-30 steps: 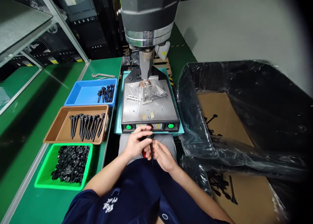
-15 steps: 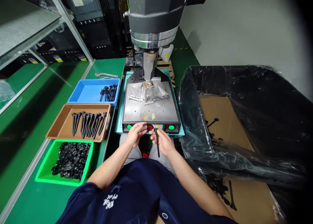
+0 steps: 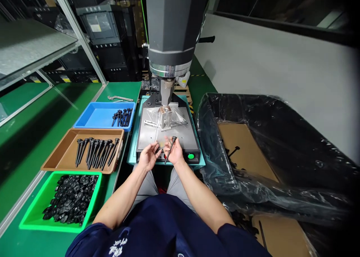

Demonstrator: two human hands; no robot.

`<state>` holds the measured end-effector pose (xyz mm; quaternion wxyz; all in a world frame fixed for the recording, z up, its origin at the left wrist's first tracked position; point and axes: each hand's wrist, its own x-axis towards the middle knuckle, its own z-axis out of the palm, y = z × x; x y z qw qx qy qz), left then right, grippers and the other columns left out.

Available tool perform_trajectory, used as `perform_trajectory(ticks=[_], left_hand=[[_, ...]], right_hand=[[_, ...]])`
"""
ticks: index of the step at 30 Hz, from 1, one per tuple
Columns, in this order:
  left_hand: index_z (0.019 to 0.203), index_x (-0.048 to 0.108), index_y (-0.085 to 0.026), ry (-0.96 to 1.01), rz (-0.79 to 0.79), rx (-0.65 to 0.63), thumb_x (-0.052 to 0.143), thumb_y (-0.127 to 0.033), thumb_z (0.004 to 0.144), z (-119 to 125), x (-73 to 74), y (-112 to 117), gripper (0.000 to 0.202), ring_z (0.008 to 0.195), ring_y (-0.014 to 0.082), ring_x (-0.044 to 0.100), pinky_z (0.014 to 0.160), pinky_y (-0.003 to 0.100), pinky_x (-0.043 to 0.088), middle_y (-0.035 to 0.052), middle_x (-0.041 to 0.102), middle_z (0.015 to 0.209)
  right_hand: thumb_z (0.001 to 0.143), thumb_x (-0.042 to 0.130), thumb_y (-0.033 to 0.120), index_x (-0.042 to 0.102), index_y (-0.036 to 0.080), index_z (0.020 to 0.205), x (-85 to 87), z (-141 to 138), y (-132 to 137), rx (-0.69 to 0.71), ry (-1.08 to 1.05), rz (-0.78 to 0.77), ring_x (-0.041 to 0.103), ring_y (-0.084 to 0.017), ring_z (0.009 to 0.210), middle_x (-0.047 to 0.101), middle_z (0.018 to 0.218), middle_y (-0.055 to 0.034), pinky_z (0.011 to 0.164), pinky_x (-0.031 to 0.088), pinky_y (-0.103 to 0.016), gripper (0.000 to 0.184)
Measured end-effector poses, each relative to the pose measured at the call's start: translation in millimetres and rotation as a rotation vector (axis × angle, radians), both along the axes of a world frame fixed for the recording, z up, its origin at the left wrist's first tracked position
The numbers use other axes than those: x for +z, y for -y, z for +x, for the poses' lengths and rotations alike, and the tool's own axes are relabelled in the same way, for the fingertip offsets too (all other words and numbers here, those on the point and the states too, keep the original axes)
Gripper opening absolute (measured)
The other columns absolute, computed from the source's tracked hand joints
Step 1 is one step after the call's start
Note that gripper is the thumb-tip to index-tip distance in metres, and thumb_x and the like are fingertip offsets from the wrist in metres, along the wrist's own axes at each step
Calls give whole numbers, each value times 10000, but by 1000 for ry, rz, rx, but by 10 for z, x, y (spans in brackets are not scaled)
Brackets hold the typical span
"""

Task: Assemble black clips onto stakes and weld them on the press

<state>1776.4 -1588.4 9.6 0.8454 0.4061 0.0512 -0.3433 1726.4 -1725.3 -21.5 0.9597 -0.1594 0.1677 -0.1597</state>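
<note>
In my right hand (image 3: 176, 152) is a black plastic stake (image 3: 170, 149) with a round head. It lies slantwise across the fingers, head up and thin end down toward the left. My left hand (image 3: 149, 156) is close beside it, fingers half curled and apart, with nothing visible in them. Both hands are over the front edge of a press machine (image 3: 171, 32). Its metal base plate (image 3: 143, 137) carries a fixture (image 3: 165, 118) partly wrapped in clear plastic, below the press's tip.
On the green table at left are a blue tray (image 3: 92, 114) and a brown tray (image 3: 63, 148), both with black stakes, and a green bin (image 3: 28, 215) of small black parts. A wrench (image 3: 120, 98) lies behind. A plastic-lined box (image 3: 244, 144) stands at right.
My right hand has turned the stake from hanging nearly upright to a slant, its head now up and right. Both hands sit nearer the base plate. The head view has tilted up.
</note>
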Motion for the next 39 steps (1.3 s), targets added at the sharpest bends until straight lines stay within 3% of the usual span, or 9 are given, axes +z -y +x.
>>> perform_trajectory(ticks=[6,9,14,17,21,29,33,36,39], left_hand=[[990,752,-211,88,-139,130,692,-310,785,50,278,-132,235,1249,235,558,1035,425,462,77,653,1314],[929,753,-222,99,-278,145,704,-317,781,50,326,-210,183,1296,254,541,1060,441,451,68,645,1336],[605,602,-167,-207,-296,255,681,-317,823,-101,-8,-139,276,1243,228,597,982,333,510,100,724,1143],[843,685,-149,-283,-323,108,639,-360,877,-242,-201,46,219,1226,251,609,949,346,530,140,687,1226],[1099,674,-156,-217,-378,-86,576,-407,925,-245,-246,287,321,1100,268,657,833,397,553,145,673,1251],[985,692,-185,-103,-271,-29,655,-242,880,-86,-76,532,125,962,179,695,879,321,529,69,730,1021],[922,684,-173,-4,-249,5,664,-211,870,-74,116,547,67,1086,205,679,984,347,512,77,720,1155],[914,677,-181,24,-281,-37,665,-239,873,-54,280,539,72,1191,273,635,1040,448,494,81,699,1235],[902,665,-189,27,-292,-89,647,-265,888,-32,413,532,79,1268,317,581,1065,516,471,82,676,1283]], right_hand=[[829,664,546,635,235,952,57,-144,17,-197,-74,-244,500,-83,598,663,1115,-34,448,387,-196,335],[784,702,565,667,213,989,110,-251,-44,-236,-54,-393,528,-81,623,660,1136,-56,456,377,-197,409],[780,690,568,656,218,1081,146,-332,-140,-223,-88,-464,562,-94,645,666,1161,-70,441,367,-192,463],[795,685,544,655,209,1085,146,-346,-165,-197,-70,-444,566,-106,640,691,1054,-65,450,378,-199,444],[803,695,517,687,184,1031,159,-359,-159,-181,-32,-388,548,-115,605,695,902,-55,441,372,-218,404],[813,695,494,691,215,1092,132,-429,-78,-218,-37,-551,603,-140,664,693,1079,-83,430,404,-224,395],[869,653,468,714,230,1069,133,-632,-103,-322,-62,-948,610,-103,644,515,1422,-120,530,502,-281,317],[844,678,472,738,223,1010,77,-743,-118,-380,-102,-1228,660,-170,806,356,1550,-127,615,542,-327,305],[803,706,510,723,219,990,-89,-696,-139,-295,-147,-1190,661,-198,784,599,1296,-152,536,507,-301,347]])
